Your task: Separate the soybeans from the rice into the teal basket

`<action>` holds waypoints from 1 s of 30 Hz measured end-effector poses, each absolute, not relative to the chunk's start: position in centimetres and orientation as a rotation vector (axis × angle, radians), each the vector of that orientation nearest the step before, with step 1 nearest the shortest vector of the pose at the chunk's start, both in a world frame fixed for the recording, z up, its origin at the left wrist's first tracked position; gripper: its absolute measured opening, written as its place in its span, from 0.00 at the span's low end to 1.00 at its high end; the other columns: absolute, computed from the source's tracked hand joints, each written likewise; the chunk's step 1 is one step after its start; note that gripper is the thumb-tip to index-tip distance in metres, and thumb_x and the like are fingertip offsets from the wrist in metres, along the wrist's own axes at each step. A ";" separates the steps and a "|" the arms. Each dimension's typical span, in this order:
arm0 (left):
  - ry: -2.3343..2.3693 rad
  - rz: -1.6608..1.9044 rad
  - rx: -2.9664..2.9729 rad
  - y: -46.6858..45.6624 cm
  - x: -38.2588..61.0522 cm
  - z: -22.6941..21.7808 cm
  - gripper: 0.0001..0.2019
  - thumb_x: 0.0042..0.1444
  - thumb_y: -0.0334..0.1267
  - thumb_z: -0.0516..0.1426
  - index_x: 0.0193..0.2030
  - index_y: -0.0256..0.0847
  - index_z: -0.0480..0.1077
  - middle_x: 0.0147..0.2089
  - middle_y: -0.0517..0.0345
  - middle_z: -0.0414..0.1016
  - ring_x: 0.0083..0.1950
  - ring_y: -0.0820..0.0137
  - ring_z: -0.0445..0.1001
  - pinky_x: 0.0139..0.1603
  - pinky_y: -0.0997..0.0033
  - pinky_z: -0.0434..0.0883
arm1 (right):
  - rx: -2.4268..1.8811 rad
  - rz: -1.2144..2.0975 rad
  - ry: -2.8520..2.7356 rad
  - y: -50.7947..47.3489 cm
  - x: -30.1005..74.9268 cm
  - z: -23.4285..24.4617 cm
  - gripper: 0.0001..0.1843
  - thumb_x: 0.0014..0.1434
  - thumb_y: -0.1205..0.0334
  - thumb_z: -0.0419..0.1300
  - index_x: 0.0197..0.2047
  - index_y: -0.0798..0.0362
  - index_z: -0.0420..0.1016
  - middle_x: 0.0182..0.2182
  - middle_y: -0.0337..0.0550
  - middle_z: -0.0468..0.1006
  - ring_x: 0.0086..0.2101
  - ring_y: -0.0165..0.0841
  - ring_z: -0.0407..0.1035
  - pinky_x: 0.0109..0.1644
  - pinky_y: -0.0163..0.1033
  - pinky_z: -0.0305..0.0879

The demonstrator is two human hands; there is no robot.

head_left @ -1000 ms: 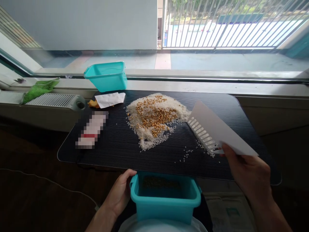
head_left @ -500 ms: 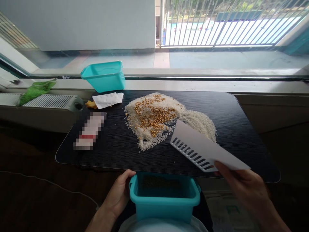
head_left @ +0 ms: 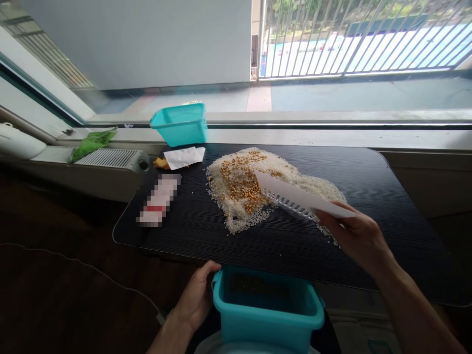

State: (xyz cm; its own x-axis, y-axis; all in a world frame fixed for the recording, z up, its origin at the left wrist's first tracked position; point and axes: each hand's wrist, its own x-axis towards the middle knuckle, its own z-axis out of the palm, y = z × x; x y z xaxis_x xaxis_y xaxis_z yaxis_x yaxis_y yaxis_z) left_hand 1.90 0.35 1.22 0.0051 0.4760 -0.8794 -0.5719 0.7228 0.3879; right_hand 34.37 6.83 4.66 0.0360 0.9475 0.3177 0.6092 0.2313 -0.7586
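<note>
In the head view, the white slotted scoop (head_left: 295, 193), 0.5 s ago at the heap's near right edge, now has its tip over the yellow beans in the rice heap (head_left: 232, 191) on the tabletop (head_left: 184, 236). Pixelation hides the packet's (head_left: 160, 199) print. The right hand's (head_left: 356, 236) grip pinches the scoop; the left hand's (head_left: 198, 291) clasps the turquoise tub's (head_left: 269, 314) left end.

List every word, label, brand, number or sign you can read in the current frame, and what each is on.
No text can be read.
Pixelated item with a red band, on the table: any print is blocked out.
Dark panel outdoors: too small and blurred to tell.
Slotted scoop, near teal bin, far teal bin: no lettering visible.
</note>
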 end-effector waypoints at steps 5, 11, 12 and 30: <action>1.370 0.839 -0.116 0.7 2.3 1.9 0.16 0.61 0.23 0.55 0.23 0.36 0.73 0.20 0.59 0.72 0.21 0.73 0.68 0.27 0.74 0.69 | -1.482 0.577 -1.716 8.3 33.8 5.1 0.16 0.63 0.46 0.62 0.37 0.49 0.83 0.29 0.40 0.81 0.26 0.35 0.74 0.29 0.38 0.70; 1.389 0.828 -0.113 1.0 2.5 2.3 0.16 0.62 0.23 0.53 0.25 0.34 0.75 0.22 0.56 0.75 0.23 0.72 0.70 0.30 0.75 0.72 | -1.333 0.597 -1.844 9.5 32.3 5.7 0.18 0.66 0.46 0.61 0.36 0.51 0.83 0.33 0.45 0.83 0.27 0.34 0.75 0.29 0.38 0.71; 1.386 0.830 -0.113 1.0 2.5 2.3 0.16 0.62 0.23 0.54 0.24 0.34 0.75 0.22 0.57 0.74 0.23 0.72 0.70 0.30 0.75 0.72 | -1.309 0.597 -1.869 9.7 32.1 5.7 0.17 0.66 0.47 0.60 0.36 0.50 0.83 0.34 0.45 0.84 0.27 0.34 0.75 0.30 0.37 0.71; 1.335 0.850 -0.147 0.7 2.1 1.9 0.12 0.60 0.22 0.55 0.29 0.32 0.77 0.26 0.54 0.79 0.25 0.69 0.76 0.33 0.74 0.73 | -1.193 0.686 -2.023 8.7 31.8 6.8 0.15 0.70 0.54 0.58 0.38 0.49 0.84 0.36 0.45 0.84 0.28 0.32 0.76 0.28 0.34 0.71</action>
State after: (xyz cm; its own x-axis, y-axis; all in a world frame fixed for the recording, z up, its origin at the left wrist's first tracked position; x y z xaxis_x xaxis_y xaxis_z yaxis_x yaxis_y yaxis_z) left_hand 2.13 0.74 1.89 -0.0104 0.4559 -0.8899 -0.6137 0.6997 0.3657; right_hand 31.77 8.65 6.81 -0.3476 0.8923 0.2881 0.5333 0.4408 -0.7220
